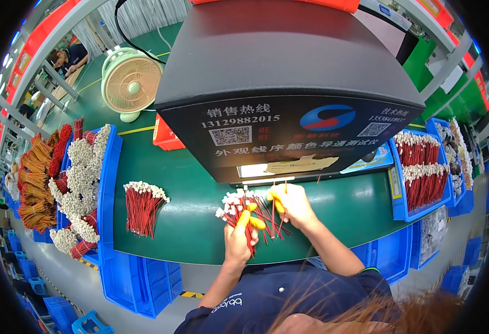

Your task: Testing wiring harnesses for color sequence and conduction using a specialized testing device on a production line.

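Left hand [239, 236] fingers closed round bunch [243, 209] of red wires, over green table [188, 222]. Right hand [291, 203] pinches one wire, near black box [289, 128]. Most wires not done yet, looks like. More piles wait: loose pile [142, 206], blue bins [422, 170].

Red wires [248, 218], white connectors, green table [183, 211]

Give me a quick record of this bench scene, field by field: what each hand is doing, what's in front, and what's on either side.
left hand: grips a bunch of red wires with white plugs
right hand: pinches one wire end at the slot of the black machine
fingertips: yellow covers on some
bench: green, curved edge
left side: loose red wire bundle; blue bin of bundles
right side: blue bin of red wires
behind: small green fan
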A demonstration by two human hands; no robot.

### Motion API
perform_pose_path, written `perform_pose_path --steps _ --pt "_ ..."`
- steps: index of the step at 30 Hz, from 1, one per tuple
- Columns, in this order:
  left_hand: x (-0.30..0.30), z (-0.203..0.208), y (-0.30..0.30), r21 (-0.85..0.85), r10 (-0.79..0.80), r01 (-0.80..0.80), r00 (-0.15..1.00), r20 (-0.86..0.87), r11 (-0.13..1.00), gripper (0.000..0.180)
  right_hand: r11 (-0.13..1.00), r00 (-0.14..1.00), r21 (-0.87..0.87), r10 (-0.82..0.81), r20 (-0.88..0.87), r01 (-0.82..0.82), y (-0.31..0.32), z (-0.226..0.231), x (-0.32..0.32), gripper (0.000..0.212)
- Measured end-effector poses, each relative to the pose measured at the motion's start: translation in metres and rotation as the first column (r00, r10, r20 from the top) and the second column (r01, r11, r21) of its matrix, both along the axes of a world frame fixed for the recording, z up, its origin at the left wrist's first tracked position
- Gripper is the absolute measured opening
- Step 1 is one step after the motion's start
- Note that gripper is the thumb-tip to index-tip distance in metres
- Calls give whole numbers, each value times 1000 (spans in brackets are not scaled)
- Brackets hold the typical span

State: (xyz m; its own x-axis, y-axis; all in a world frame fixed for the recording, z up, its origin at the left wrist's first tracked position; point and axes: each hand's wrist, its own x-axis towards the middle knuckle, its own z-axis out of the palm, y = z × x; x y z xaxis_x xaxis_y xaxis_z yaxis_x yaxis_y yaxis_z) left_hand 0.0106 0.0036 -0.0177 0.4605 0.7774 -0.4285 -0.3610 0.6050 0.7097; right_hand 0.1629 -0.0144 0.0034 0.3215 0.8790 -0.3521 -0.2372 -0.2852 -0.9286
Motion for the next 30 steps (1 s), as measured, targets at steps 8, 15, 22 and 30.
perform_pose_path --steps 8,15,22,30 --pt "-2 0 1 -100 79 -70 993 90 993 14 999 999 -24 -31 -23 30 2 -5 6 25" --pt "9 -3 -3 -36 118 -115 991 63 993 14 944 855 181 155 494 -275 -9 9 -16 22" --pt "12 4 -7 -41 157 -158 987 -30 987 14 987 993 135 68 98 -81 -5 -9 -8 21" --pt "-1 0 1 -49 79 -75 993 83 996 19 1000 978 -4 -29 -209 28 2 -7 4 18"
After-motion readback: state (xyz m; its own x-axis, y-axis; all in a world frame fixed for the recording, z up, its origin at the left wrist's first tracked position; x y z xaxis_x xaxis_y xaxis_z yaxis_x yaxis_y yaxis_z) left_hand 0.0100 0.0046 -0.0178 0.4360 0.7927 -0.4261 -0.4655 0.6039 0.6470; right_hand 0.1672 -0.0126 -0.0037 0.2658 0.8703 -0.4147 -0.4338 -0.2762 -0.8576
